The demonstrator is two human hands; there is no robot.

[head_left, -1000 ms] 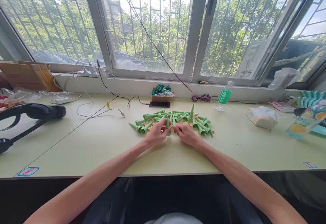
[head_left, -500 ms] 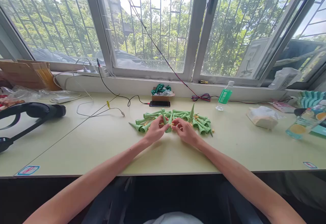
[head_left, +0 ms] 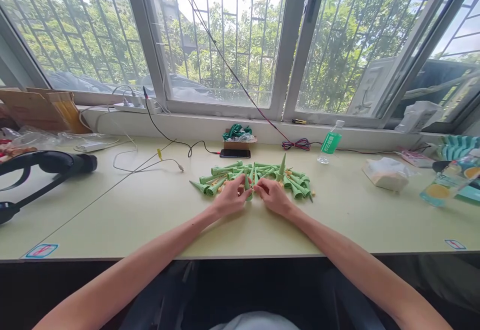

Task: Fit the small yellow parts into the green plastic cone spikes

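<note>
A green paper-like cone (head_left: 246,184) stands point up in my left hand (head_left: 233,196), gripped by the thumb and fingers. Close beside it, my right hand (head_left: 274,196) has its thumb and fingertips pinched together; whatever they hold is too small to make out. Around and beyond both hands lies a heap of similar green cones (head_left: 298,190), several with their open ends toward me. Another cone (head_left: 282,167) points upward just behind my right hand. Small orange-yellow bits (head_left: 314,194) show among the cones, partly hidden.
Behind the heap are a black phone (head_left: 235,153) on a cable and a small carton (head_left: 240,144). A bottle with a green label (head_left: 330,142) and a tissue pack (head_left: 388,174) stand to the right. A black headset (head_left: 56,165) lies at the left.
My left hand has shifted slightly down and the cone in it now stands straighter. My right fingers have closed into a tighter pinch beside it.
</note>
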